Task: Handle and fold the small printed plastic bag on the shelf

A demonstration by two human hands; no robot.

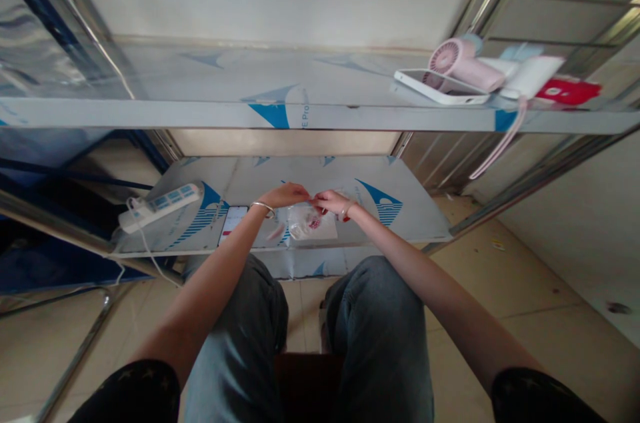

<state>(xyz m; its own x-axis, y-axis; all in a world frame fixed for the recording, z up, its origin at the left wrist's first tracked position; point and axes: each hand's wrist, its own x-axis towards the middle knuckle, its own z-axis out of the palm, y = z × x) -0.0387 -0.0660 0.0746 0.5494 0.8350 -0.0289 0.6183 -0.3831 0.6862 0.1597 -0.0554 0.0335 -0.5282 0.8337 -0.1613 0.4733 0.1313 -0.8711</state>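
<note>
On lower shelf [400, 223] | left hand [285, 196], right hand [333, 201] | fingers of both pinch clear bag [305, 220] (pink contents)

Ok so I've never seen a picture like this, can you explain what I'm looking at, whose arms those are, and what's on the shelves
This is one picture from a camera worn on a person's head, looking forward and down, so the arms and jeans-clad knees are the wearer's own. There is no machine here, just two bare hands.

The person sits facing a metal rack. The left hand, with a bracelet at the wrist, and the right hand meet over the lower shelf. Between them they pinch something small; I cannot tell what. Just under the hands lies a clear plastic bag with something pink-red inside.

Also on that shelf: a phone beside the left forearm and a white power strip further left. The upper shelf carries a pink hair dryer, a white one and a red packet.
</note>
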